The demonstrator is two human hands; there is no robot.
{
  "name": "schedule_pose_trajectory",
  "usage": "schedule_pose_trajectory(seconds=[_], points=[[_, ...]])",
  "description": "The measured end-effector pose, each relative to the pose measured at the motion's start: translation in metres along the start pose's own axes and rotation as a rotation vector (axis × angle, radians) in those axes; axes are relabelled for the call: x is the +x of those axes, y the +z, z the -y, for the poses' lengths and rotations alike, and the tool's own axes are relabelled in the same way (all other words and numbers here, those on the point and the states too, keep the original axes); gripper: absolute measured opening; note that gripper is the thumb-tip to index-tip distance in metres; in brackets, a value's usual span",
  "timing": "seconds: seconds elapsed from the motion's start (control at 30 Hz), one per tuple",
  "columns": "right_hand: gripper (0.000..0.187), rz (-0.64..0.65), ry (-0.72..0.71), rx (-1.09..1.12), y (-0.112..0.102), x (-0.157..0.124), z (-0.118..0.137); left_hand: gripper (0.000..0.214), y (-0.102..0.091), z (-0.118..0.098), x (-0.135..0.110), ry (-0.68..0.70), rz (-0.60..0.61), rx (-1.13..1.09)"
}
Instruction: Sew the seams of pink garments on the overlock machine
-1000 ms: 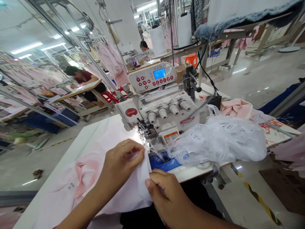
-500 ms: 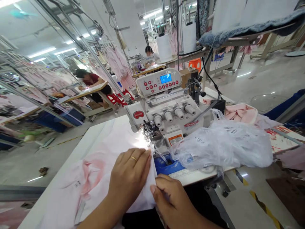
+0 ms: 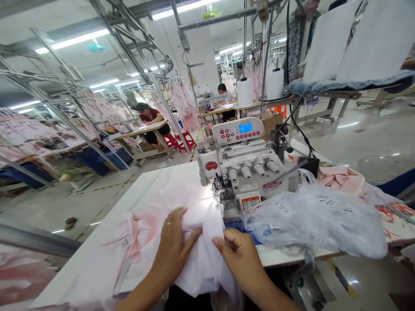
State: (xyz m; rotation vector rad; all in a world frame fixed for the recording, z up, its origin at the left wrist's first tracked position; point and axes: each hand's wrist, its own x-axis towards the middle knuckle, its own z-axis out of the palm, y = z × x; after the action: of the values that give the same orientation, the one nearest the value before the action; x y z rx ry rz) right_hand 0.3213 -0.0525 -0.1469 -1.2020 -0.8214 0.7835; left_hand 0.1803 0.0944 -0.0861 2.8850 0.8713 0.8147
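Table: white sewing table [image 3: 145,183], overlock machine [image 3: 243,168] sitting at its far end!
Bag: clear plastic bag [image 3: 311,224] heaped right beside the machine.
Cloth: pale pink garment [image 3: 191,207] bunched on the table, just short of the needle area.
Left hand [image 3: 173,246]: pressing down, fingers spread.
Right hand [image 3: 241,259]: fingers and thumb pinching the folded edge!

- Two hands [image 3: 173,248] (one ringed)
- One pale pink garment [image 3: 201,263]
- One overlock sewing machine [image 3: 243,166]
- Four tension knobs [image 3: 245,172]
- Two thread cones [image 3: 244,92]
- One plastic bag [image 3: 311,224]
- Two seated co-workers [image 3: 151,116]
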Motion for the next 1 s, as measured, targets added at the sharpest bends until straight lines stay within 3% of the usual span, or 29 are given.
schedule_pose_trajectory(seconds=[0.07, 0.13, 0.2, 0.23, 0.27, 0.3, 0.37, 0.4, 0.43, 0.53, 0.67, 0.83, 1.0], points=[[0.041, 0.066, 0.031, 0.093, -0.001, 0.000, 0.000, 0.029, -0.015, 0.017, -0.015, -0.121, -0.008, -0.016], [0.044, 0.099, -0.032, 0.067, -0.002, -0.002, 0.004, 0.028, -0.029, 0.022, -0.024, -0.326, -0.275, -0.011], [0.040, 0.063, -0.218, -0.067, -0.002, -0.006, 0.009, 0.042, -0.034, 0.011, -0.031, -0.693, -0.596, -0.139], [0.036, 0.021, -0.321, -0.136, -0.001, -0.009, 0.011, 0.048, -0.031, 0.002, -0.035, -0.891, -0.623, -0.309], [0.031, -0.030, -0.402, -0.185, 0.001, -0.012, 0.012, 0.050, -0.027, -0.008, -0.039, -1.067, -0.527, -0.548], [0.028, -0.087, -0.442, -0.210, 0.002, -0.016, 0.011, 0.050, -0.023, -0.016, -0.043, -1.205, -0.329, -0.815], [0.025, -0.180, -0.401, -0.212, 0.006, -0.022, 0.006, 0.046, -0.017, -0.028, -0.049, -1.338, 0.044, -1.231], [0.024, -0.192, -0.334, -0.195, 0.007, -0.023, 0.002, 0.043, -0.017, -0.030, -0.051, -1.355, 0.108, -1.325], [0.026, -0.173, -0.256, -0.170, 0.008, -0.024, -0.001, 0.040, -0.019, -0.030, -0.052, -1.356, 0.077, -1.338], [0.037, -0.046, -0.087, -0.094, 0.007, -0.022, -0.009, 0.031, -0.034, -0.024, -0.051, -1.259, -0.256, -1.100], [0.049, -0.001, -0.081, 0.004, 0.005, -0.026, -0.006, 0.033, -0.049, -0.021, -0.055, -1.198, -0.487, -0.915], [0.049, -0.011, -0.049, 0.022, 0.006, -0.024, -0.002, 0.022, -0.052, -0.024, -0.058, -1.196, -0.514, -0.991], [0.047, -0.041, -0.060, -0.034, 0.005, -0.008, -0.006, 0.014, -0.046, -0.020, -0.038, -1.169, -0.553, -1.132]])
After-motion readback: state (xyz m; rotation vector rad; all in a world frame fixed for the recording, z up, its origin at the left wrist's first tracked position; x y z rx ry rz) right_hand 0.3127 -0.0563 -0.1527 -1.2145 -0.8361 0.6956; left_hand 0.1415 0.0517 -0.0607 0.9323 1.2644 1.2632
